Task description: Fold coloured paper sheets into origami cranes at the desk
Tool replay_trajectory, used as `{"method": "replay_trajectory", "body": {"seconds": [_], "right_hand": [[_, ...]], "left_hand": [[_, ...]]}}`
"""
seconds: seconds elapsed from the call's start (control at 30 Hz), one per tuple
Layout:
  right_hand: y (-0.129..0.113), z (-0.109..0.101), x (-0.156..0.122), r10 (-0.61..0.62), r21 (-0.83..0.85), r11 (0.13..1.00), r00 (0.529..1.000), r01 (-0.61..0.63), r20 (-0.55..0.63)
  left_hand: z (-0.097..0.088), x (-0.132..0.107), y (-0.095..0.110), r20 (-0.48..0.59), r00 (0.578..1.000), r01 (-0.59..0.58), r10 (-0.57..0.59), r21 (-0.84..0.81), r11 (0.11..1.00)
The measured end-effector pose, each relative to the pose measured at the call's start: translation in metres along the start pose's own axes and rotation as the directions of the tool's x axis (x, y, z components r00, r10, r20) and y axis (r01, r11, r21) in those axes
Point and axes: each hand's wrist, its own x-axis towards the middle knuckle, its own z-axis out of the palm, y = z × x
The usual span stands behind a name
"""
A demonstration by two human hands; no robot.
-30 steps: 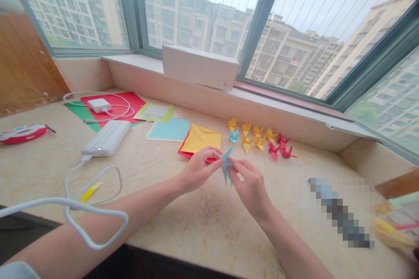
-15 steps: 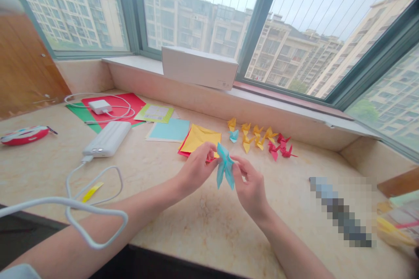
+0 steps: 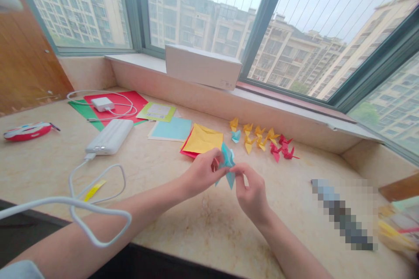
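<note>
A partly folded light-blue origami paper (image 3: 230, 178) is held above the counter, its points spread upward and downward. My left hand (image 3: 205, 170) pinches it from the left, thumb and fingers closed on its middle. From the other side my right hand (image 3: 251, 187) grips its right edge between thumb and forefinger. Behind my left hand lies a stack of yellow and red paper squares (image 3: 204, 136). Farther back stand several yellow paper cranes (image 3: 261, 142), a small light-blue crane (image 3: 235, 136) and several red cranes (image 3: 289, 153).
On the left are a white power bank (image 3: 109, 137), a looped white cable (image 3: 94, 201), a charger (image 3: 102, 104) on red paper and a red-and-white object (image 3: 29, 131). Light-blue sheets (image 3: 170, 129) lie behind. A white box (image 3: 203, 68) rests on the sill; a pixelated patch (image 3: 343, 214) is at right.
My fingers have shifted closer together on the blue paper, and its points have turned and changed shape. The whole view has moved slightly.
</note>
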Motion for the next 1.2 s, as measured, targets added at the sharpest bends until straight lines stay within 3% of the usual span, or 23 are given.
{"method": "replay_trajectory", "body": {"seconds": [0.17, 0.27, 0.5, 0.83, 0.93, 1.03, 1.13, 1.2], "right_hand": [[0.003, -0.001, 0.006, 0.167, -0.008, 0.986, 0.980, -0.169, -0.107], [0.003, 0.000, 0.010, 0.241, 0.003, 0.970, 0.967, -0.241, -0.087], [0.009, -0.004, 0.015, 0.280, 0.000, 0.960, 0.959, -0.280, -0.038], [0.002, -0.004, 0.015, 0.319, 0.103, 0.940, 0.946, -0.324, 0.065], [0.002, -0.006, 0.017, 0.348, 0.261, 0.884, 0.919, -0.387, 0.185], [0.002, -0.010, 0.020, 0.380, 0.418, 0.775, 0.878, -0.474, 0.291], [0.003, -0.013, 0.023, 0.402, 0.474, 0.705, 0.848, -0.528, 0.346], [0.005, -0.015, 0.024, 0.422, 0.466, 0.698, 0.837, -0.545, 0.347]], "left_hand": [[-0.001, 0.003, 0.000, -0.007, 0.999, 0.049, -0.053, -0.277, 0.960], [0.000, 0.003, 0.000, -0.009, 0.998, 0.049, -0.054, -0.317, 0.947], [0.000, 0.002, -0.002, 0.029, 0.999, -0.016, 0.022, -0.194, 0.981], [-0.002, 0.007, -0.008, -0.071, 0.996, -0.044, 0.053, 0.120, 0.992], [-0.001, 0.008, -0.009, -0.037, 0.994, -0.095, 0.103, 0.175, 0.980], [-0.001, 0.007, -0.011, -0.021, 0.997, -0.069, 0.074, 0.167, 0.984], [-0.003, 0.007, -0.012, -0.043, 0.999, -0.009, 0.014, 0.114, 0.993], [-0.005, 0.007, -0.012, -0.060, 0.997, -0.038, 0.046, 0.120, 0.992]]}}
